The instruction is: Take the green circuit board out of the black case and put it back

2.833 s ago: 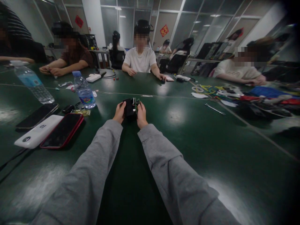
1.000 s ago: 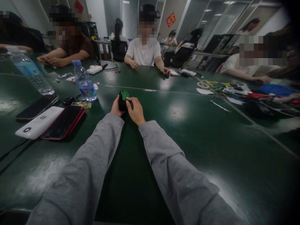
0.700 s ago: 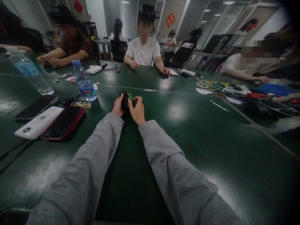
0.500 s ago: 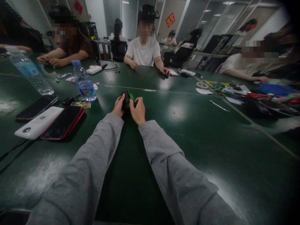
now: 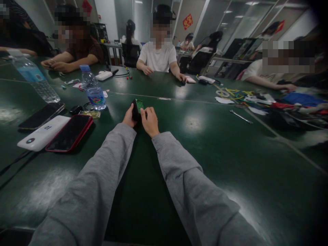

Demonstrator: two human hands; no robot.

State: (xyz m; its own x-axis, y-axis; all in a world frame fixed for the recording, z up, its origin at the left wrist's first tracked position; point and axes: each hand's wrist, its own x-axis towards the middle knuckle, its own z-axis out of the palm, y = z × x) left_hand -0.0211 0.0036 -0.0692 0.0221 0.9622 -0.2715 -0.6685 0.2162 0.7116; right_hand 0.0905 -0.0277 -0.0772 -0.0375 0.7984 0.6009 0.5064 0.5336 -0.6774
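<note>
A small black device with a green circuit board (image 5: 136, 106) showing on its top is held between both my hands above the dark green table (image 5: 210, 143). My left hand (image 5: 128, 118) grips its left side with curled fingers. My right hand (image 5: 150, 121) is closed on its right side, thumb and fingers pressed against the board's edge. Both arms wear grey sleeves and reach straight forward.
To my left lie a red phone (image 5: 69, 132), a white power bank (image 5: 42, 133), a black phone (image 5: 42, 115) and two water bottles (image 5: 93, 92). A metal tool (image 5: 240, 116) and coloured wires (image 5: 237, 94) lie at the right. Several people sit around the table.
The device has been turned in my hands so that its green board faces up instead of its black side. My right hand shifted onto the board's edge. The camera view moved slightly.
</note>
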